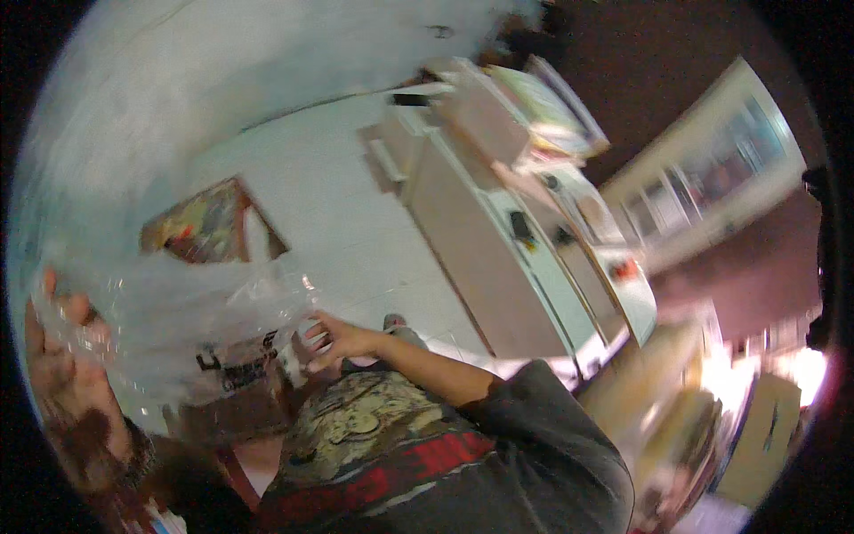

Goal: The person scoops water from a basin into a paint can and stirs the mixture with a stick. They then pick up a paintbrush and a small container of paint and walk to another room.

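Observation:
A clear plastic bag with black print stretches between my two hands. At the left edge, my left hand has its fingers bent and the film lies across the fingertips. Blur hides whether that hand is inside the bag or behind it. My right hand is closed on the bag's bunched right end, in front of my shirt. Through the film, a brown surface shows beneath the bag. I cannot make out anything inside the bag.
A small wooden stool or table with a patterned top stands beyond the bag on the pale tiled floor. A long cabinet at the right bears stacked books or papers and small items. Piled goods fill the lower right.

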Demonstrator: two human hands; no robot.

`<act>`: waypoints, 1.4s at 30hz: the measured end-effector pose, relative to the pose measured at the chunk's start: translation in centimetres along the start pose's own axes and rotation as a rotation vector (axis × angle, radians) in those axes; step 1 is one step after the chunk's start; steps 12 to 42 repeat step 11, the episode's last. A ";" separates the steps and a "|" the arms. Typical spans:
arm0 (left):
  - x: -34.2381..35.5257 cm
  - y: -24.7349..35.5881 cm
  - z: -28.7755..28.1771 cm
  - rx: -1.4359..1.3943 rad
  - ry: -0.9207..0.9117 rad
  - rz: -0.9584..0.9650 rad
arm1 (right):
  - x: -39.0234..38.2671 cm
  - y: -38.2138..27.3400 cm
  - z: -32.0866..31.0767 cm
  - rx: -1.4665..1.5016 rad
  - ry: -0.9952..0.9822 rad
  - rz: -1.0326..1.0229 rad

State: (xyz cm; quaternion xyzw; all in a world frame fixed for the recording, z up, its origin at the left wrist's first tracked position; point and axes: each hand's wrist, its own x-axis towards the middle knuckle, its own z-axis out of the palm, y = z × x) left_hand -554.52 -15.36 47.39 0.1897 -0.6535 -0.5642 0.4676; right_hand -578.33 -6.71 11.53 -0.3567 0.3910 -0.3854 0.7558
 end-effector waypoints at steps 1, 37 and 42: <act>-0.7 0.4 0.2 -0.005 -0.030 -0.020 | -0.4 0.4 1.8 0.046 -0.002 -0.105; -8.1 -1.6 16.7 -0.295 -0.633 -0.158 | -19.7 9.6 3.5 0.698 0.169 -0.691; -8.1 -1.6 16.7 -0.295 -0.633 -0.158 | -19.7 9.6 3.5 0.698 0.169 -0.691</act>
